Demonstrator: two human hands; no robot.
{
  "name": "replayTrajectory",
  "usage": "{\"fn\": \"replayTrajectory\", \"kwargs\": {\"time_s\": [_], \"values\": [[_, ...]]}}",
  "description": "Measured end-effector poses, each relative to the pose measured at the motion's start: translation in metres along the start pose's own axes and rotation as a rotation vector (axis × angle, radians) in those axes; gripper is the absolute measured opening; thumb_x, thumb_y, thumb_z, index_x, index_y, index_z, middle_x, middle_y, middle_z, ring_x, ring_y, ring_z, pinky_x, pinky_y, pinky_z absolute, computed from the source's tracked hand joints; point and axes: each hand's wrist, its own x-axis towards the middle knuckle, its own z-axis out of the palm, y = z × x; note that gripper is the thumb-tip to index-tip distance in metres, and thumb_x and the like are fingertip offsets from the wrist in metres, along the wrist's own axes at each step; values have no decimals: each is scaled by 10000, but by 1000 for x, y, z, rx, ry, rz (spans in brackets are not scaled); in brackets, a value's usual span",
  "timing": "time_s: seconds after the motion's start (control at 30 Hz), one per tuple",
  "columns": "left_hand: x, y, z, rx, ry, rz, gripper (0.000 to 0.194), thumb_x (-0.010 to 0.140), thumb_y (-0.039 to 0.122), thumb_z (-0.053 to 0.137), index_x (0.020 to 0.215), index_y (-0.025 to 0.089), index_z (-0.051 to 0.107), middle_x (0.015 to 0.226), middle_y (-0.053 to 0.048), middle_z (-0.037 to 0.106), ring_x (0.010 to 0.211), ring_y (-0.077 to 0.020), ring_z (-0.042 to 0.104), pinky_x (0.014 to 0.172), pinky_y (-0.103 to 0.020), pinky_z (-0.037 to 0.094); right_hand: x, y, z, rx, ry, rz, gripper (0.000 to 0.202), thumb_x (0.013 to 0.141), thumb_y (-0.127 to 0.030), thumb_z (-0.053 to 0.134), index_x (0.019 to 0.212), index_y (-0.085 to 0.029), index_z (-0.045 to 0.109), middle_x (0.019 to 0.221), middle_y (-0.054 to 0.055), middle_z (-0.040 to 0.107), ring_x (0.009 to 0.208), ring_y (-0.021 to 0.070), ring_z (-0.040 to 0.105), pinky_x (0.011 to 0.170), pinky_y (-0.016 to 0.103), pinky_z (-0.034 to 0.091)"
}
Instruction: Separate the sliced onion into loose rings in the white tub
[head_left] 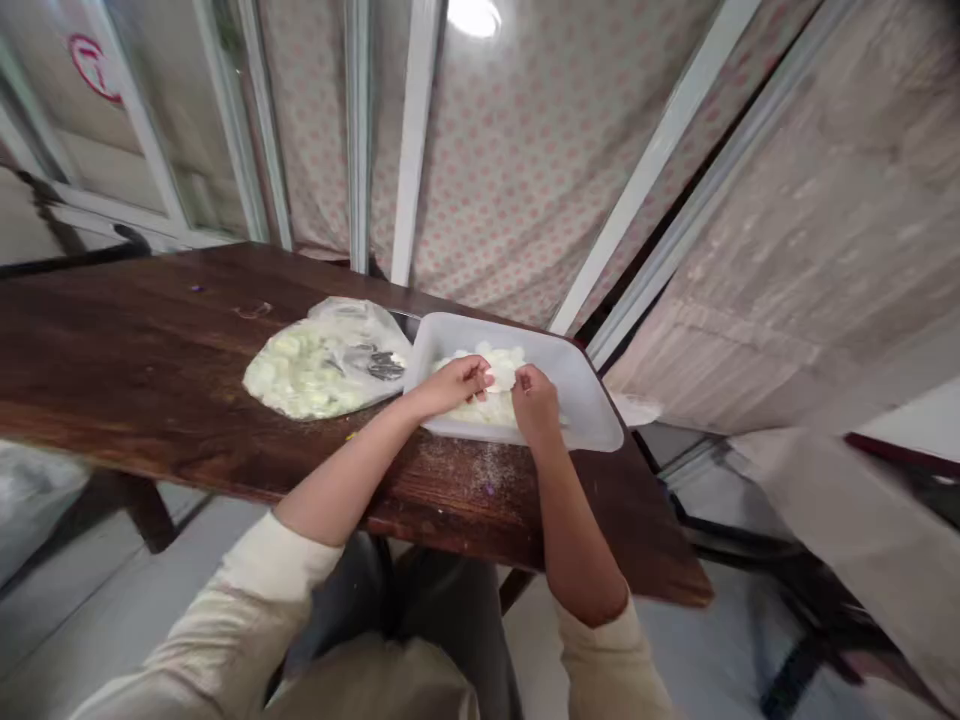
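Pale sleeves (225, 620) nearest; left hand (454, 388) and right hand (537, 402) pinch 1 white piece (502, 377) over white tray (594, 425). Clear bag (311, 368) just beside, dark table (142, 345).

Head camera: I look from the wearer's head, one wide view, forward and down.
Sleeves (247, 590): nearest my lens, at the frame's bottom.
Mid-frame: left hand (454, 385) and right hand (536, 405) sit at close range, seen from above and behind.
Table (150, 320): I see its top from above, aslant.
Curtain (495, 190): my upper frame faces it, farther off.
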Motion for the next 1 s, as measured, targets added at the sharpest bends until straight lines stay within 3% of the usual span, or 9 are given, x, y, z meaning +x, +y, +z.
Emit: {"fn": "replayTrajectory", "kwargs": {"time_s": [0.13,0.27,0.43,0.53,0.7,0.83,1.0], "values": [[0,-4,1,15,8,44,281,795,435,480,750,163,425,609,32,466,566,-77,447,566,-207,351,0,-3,-1,195,1,-121,325,879,-340,251,814,-190,532,797,36,561,782,160,500,735,289,372],[1,-6,0,36,4,46,285,801,437,474,743,160,436,603,25,481,564,-79,451,558,-206,347,0,-7,-3,253,-55,-181,282,848,-395,373,701,-190,498,712,6,522,711,138,478,692,263,379],[2,-4,1,18,-21,41,278,798,430,480,753,160,435,625,19,494,577,-82,472,547,-205,354,1,-5,-4,217,55,-25,280,822,-369,432,624,-180,492,577,-25,445,575,116,414,579,249,339],[2,-5,0,25,-11,49,273,803,424,476,752,159,439,624,20,493,568,-76,461,550,-205,354,2,0,-2,163,130,46,216,801,-343,469,688,-175,543,627,-6,516,599,132,453,604,269,367],[2,-5,-1,-15,-15,97,256,807,413,481,788,162,439,632,32,461,575,-69,461,534,-193,335,2,-4,-2,137,39,-238,217,839,-262,411,920,-199,602,926,54,611,886,178,525,832,337,379],[2,-4,0,-26,-9,85,243,806,397,488,804,157,450,639,35,450,574,-65,456,533,-191,329,0,-11,-4,255,-84,-282,217,857,-313,416,778,-194,580,781,25,587,779,149,531,752,287,404],[-2,2,0,-1,-16,72,247,798,393,500,787,149,464,646,33,459,588,-66,453,582,-207,349,0,-10,-4,286,-56,-227,193,816,-299,493,662,-187,519,668,-12,522,670,124,489,669,249,382]]}}
